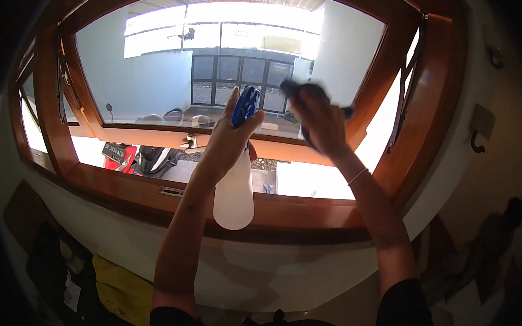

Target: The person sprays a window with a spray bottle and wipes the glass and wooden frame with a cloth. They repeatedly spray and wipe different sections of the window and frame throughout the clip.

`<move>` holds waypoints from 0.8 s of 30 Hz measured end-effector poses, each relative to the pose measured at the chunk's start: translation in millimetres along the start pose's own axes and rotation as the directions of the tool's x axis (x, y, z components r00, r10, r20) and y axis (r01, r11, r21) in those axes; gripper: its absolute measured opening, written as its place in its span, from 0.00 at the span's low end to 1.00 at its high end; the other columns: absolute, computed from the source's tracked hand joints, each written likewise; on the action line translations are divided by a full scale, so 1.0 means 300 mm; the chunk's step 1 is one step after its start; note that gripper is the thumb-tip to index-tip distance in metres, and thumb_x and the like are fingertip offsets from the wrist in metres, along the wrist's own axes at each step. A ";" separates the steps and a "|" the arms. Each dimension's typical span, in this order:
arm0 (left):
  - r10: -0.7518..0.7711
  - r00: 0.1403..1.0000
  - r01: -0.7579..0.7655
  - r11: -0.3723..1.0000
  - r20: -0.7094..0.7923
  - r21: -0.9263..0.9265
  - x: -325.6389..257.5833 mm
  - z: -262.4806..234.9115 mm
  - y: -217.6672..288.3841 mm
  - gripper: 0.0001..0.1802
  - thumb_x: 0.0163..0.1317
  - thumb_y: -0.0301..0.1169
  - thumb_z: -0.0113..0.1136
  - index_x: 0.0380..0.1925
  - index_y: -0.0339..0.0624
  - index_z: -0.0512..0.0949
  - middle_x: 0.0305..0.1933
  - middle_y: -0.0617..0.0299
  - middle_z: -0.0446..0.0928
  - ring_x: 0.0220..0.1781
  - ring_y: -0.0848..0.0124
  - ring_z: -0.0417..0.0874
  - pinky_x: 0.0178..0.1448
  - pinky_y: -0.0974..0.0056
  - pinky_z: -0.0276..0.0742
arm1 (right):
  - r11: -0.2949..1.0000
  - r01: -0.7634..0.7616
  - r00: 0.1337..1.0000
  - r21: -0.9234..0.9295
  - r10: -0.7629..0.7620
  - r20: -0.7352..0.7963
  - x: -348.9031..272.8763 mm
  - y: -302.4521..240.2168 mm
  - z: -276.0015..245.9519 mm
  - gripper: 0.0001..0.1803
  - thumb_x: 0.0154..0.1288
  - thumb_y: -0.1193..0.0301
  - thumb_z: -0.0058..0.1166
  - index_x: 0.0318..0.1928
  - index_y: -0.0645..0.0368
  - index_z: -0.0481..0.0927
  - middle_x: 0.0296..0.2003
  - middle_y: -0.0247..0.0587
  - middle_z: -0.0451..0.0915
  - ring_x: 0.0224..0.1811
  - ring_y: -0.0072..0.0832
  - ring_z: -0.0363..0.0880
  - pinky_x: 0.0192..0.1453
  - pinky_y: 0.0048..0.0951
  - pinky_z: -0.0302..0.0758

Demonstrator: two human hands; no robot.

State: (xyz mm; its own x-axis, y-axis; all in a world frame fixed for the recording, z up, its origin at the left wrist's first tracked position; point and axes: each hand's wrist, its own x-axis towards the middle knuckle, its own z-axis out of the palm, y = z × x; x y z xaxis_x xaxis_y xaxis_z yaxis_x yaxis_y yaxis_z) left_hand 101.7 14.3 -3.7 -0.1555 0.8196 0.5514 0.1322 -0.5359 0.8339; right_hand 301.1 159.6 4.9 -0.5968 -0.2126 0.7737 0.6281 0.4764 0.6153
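My left hand is wrapped round the neck of a spray bottle with a white body and a blue head. The bottle hangs upright in front of the lower part of a tilted-open window pane. My right hand is raised to the right of it, closed on a dark cloth blurred by motion. The cloth is up against the lower right of the glass, though whether it touches cannot be made out. A thin bracelet circles my right wrist.
A brown wooden frame surrounds the window, with a metal stay at its right and a latch on the sash's lower rail. Below the sash a motorcycle shows outside. A yellow cloth lies at lower left; a wall hook is at right.
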 end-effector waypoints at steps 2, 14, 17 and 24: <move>0.001 1.000 -0.001 1.000 -0.010 0.007 -0.007 -0.005 -0.003 0.48 0.63 0.45 0.58 0.71 0.39 0.40 0.35 0.54 0.73 0.15 0.75 0.75 0.18 0.69 0.72 | 0.990 -0.140 0.974 0.014 0.140 -0.176 0.156 0.069 -0.050 0.22 0.60 0.72 0.56 0.56 0.43 0.77 0.55 0.37 0.71 0.53 0.42 0.72 0.44 0.38 0.75; -0.033 0.999 0.033 0.999 -0.005 -0.034 -0.008 0.002 -0.003 0.48 0.62 0.44 0.58 0.71 0.38 0.40 0.36 0.54 0.74 0.16 0.75 0.75 0.19 0.69 0.73 | 0.987 -0.148 0.989 -0.060 0.149 0.014 0.078 -0.052 0.142 0.23 0.58 0.66 0.55 0.56 0.36 0.74 0.57 0.28 0.69 0.52 0.34 0.70 0.42 0.31 0.71; -0.011 1.000 0.011 0.998 -0.013 -0.059 -0.004 -0.004 0.002 0.47 0.62 0.42 0.58 0.71 0.38 0.41 0.37 0.54 0.75 0.17 0.74 0.75 0.19 0.69 0.72 | 0.959 0.269 0.963 -0.090 -0.269 0.010 -0.069 -0.115 0.205 0.20 0.61 0.68 0.50 0.54 0.37 0.75 0.57 0.24 0.69 0.55 0.31 0.65 0.40 0.27 0.71; -0.012 0.998 0.010 0.999 -0.057 -0.038 0.000 -0.011 -0.010 0.47 0.62 0.42 0.58 0.71 0.37 0.41 0.37 0.54 0.75 0.16 0.74 0.75 0.18 0.68 0.72 | 0.980 -0.084 0.993 0.182 0.067 0.096 0.095 -0.004 0.019 0.24 0.53 0.76 0.55 0.52 0.42 0.78 0.50 0.34 0.77 0.46 0.38 0.78 0.38 0.41 0.76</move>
State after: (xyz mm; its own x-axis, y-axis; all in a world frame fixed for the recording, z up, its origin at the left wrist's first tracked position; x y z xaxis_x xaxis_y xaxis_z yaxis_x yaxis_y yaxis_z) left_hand 98.0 15.1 -6.1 -0.2131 0.8131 0.5417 0.0935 -0.5349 0.8397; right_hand 280.5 157.9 25.5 -0.5986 -0.0975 0.7951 0.5744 0.6396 0.5109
